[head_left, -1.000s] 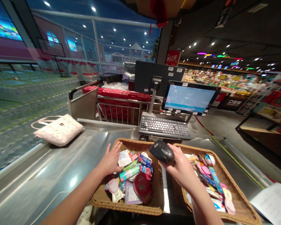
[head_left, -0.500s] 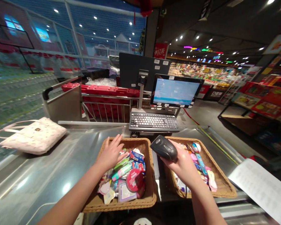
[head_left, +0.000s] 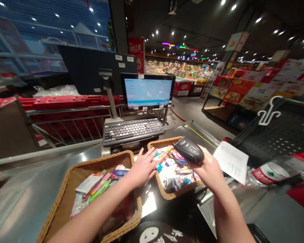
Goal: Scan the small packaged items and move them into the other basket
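Note:
My right hand is wrapped round a black barcode scanner, holding it over the right wicker basket. Small packaged goods in bright wrappers fill that basket. With fingers spread, my left hand reaches over the near left rim of the same basket, its fingertips by the goods and nothing visible in it. Under my left forearm stands the left wicker basket, holding a flat box, a blue packet and several colourful packs; the forearm hides part of them.
Behind the baskets are a keyboard and a lit monitor. A printed sheet lies right of the right basket. Further right, bottles with red labels stand near a black perforated rack with white hooks.
My view has turned to the right. My left hand has moved from above the left basket to the right basket's edge. The scanner stays in my right hand.

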Demonstrator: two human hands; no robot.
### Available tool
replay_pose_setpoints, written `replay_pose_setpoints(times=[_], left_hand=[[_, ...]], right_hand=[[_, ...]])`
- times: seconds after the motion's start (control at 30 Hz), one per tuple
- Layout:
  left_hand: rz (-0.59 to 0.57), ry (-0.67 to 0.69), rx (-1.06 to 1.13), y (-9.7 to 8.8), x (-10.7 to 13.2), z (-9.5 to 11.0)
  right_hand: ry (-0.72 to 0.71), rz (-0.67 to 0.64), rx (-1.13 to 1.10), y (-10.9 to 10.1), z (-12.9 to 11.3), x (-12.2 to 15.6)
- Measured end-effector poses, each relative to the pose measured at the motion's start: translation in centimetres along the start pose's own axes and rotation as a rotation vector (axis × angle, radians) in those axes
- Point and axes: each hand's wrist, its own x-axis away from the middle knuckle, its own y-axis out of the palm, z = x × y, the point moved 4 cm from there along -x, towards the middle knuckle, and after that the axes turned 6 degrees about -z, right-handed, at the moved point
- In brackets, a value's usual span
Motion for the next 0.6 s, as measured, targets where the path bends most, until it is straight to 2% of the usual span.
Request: replay_pose_setpoints(times=[0.13, 0.27, 0.47, 0.6], left_hand=[[-0.087, 0.127, 0.015, 3.4, -3.9, 3.2], [-0.208, 0.095, 0.013, 6.8, -6.7, 4.4], [-0.222, 0.068, -0.023, 10.2, -8.6, 5.6], [-0.307, -0.021, -0.038, 12.5, -9.0, 5.9]], right_hand=[[0.004, 0.004, 0.003, -1.0, 1.9, 0.6], [0.0, 0.012, 0.002, -1.7, 3.7, 0.6], [0.031, -0.02, -0.021, -2.0, 6.2, -0.1], [0.032, -0.056, -0.044, -2.0, 7.2, -0.9]])
